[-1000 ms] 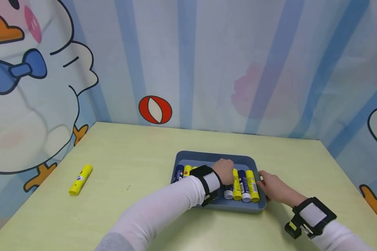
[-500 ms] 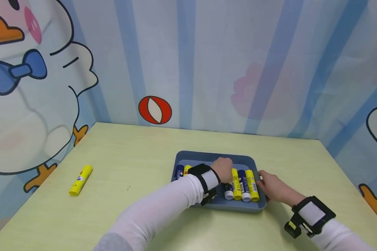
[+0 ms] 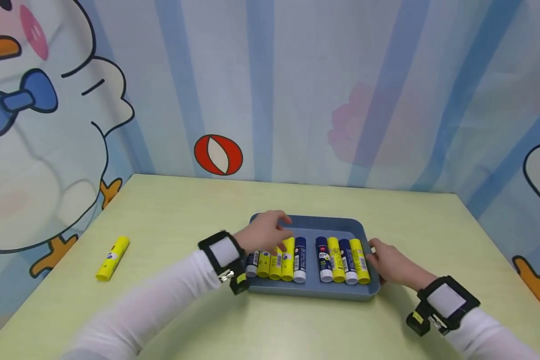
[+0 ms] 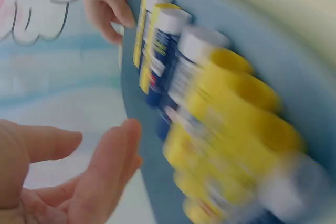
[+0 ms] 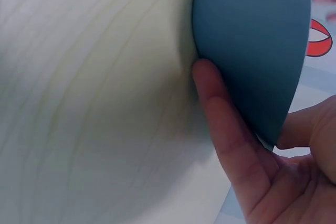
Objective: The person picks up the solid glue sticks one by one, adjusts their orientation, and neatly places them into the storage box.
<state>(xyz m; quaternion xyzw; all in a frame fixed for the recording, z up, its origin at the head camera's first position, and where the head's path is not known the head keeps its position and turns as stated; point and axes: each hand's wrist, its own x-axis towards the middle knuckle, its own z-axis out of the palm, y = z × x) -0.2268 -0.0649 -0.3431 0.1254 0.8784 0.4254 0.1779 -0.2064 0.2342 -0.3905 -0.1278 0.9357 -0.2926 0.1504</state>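
Note:
A blue-grey tray (image 3: 306, 290) holds a row of glue sticks, some yellow, some navy with a white end. They lie in two groups with a gap between a navy glue stick (image 3: 299, 260) and another navy glue stick (image 3: 324, 260). Over the tray's left end hovers my left hand (image 3: 263, 232), fingers loosely bent and spread, partly hiding the left group. In the left wrist view that hand (image 4: 84, 174) holds nothing. My right hand (image 3: 393, 265) grips the tray's right side; the right wrist view shows fingers (image 5: 226, 135) along its outer wall and the thumb at the rim.
A single yellow glue stick (image 3: 112, 258) lies on the pale yellow table (image 3: 184, 210), far to the left of the tray. Behind the table stands a printed blue-striped backdrop (image 3: 297, 100) with cartoon figures.
My left hand has moved left from the middle of the tray to its left end, with its fingers opened, uncovering the middle glue sticks. The right hand stays at the tray's side.

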